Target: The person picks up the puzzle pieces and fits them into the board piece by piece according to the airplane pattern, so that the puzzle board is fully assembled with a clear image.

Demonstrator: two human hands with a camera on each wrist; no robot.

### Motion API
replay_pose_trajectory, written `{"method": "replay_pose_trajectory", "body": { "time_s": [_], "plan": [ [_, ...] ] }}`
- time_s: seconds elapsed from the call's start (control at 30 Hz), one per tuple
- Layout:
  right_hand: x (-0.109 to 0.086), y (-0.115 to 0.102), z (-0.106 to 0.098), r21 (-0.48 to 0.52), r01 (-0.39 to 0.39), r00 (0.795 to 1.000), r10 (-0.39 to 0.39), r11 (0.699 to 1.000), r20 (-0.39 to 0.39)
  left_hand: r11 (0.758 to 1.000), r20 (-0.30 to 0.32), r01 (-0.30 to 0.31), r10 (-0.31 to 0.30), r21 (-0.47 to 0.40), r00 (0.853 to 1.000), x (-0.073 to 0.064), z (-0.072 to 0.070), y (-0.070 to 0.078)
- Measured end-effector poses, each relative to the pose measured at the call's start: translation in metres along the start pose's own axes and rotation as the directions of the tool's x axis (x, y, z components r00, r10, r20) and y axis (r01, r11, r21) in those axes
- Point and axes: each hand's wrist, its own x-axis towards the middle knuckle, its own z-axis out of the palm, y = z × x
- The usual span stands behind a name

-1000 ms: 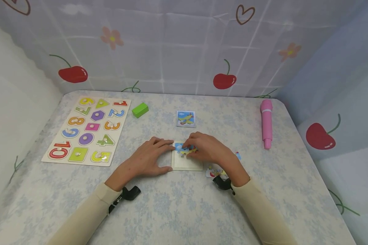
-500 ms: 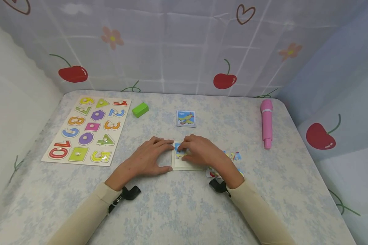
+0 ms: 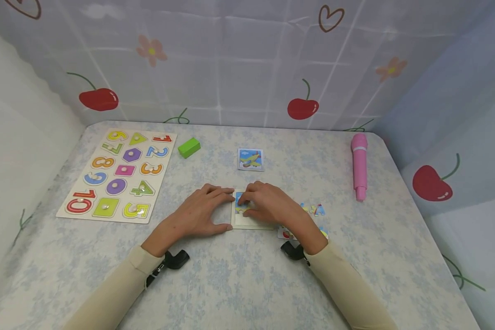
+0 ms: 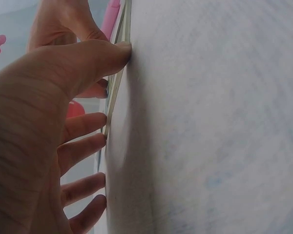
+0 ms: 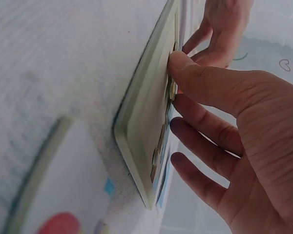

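Observation:
A cream puzzle tray (image 3: 251,223) lies mid-table, with joined jigsaw pieces along its far side, mostly hidden by my right hand. My left hand (image 3: 200,213) steadies the tray's left edge with extended fingers and thumb, the thumb (image 4: 119,53) touching its near corner. Over the tray, my right hand (image 3: 270,206) has thumb and index finger on either side of a jigsaw piece (image 5: 172,88) with blue sky on it, pinching it within the tray. Loose jigsaw pieces (image 3: 318,210) lie right of the tray; another piece (image 3: 286,233) is partly under my right wrist.
Behind the tray lies an airplane picture card (image 3: 250,160). A green block (image 3: 189,148) and a number-and-shape peg board (image 3: 115,176) occupy the left. A pink toy microphone (image 3: 359,167) lies at the far right. A curtain (image 3: 247,59) hangs behind the table.
My right hand has shifted left across the tray, from the right-hand joined pieces to the left one, uncovering loose pieces on the right. My left hand stays put.

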Motion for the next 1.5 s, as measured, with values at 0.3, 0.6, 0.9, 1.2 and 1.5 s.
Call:
{"method": "replay_pose_trajectory", "body": {
  "time_s": [0.3,0.6,0.9,1.2,1.5],
  "plan": [
    [-0.001,0.001,0.001,0.001,0.009,1.000,-0.009,1.000,-0.009,1.000,-0.007,-0.004,0.004,-0.005,1.000,0.001,0.000,0.000],
    [-0.001,0.003,0.002,0.027,-0.001,1.000,0.001,1.000,0.003,1.000,-0.007,-0.005,0.005,0.009,1.000,0.000,0.000,0.000],
    [-0.010,0.008,-0.002,0.065,-0.036,0.999,0.037,0.997,-0.019,1.000,-0.003,-0.002,0.002,0.016,1.000,0.001,0.002,0.001],
    [-0.027,0.019,-0.010,0.071,-0.108,0.993,0.111,0.992,-0.033,1.000,0.006,0.015,-0.015,0.023,1.000,0.000,0.000,0.001],
    [-0.049,0.033,-0.015,0.117,-0.180,0.982,0.185,0.977,-0.037,1.000,0.004,0.009,-0.009,0.014,1.000,0.000,0.000,0.002]
  ]
}}
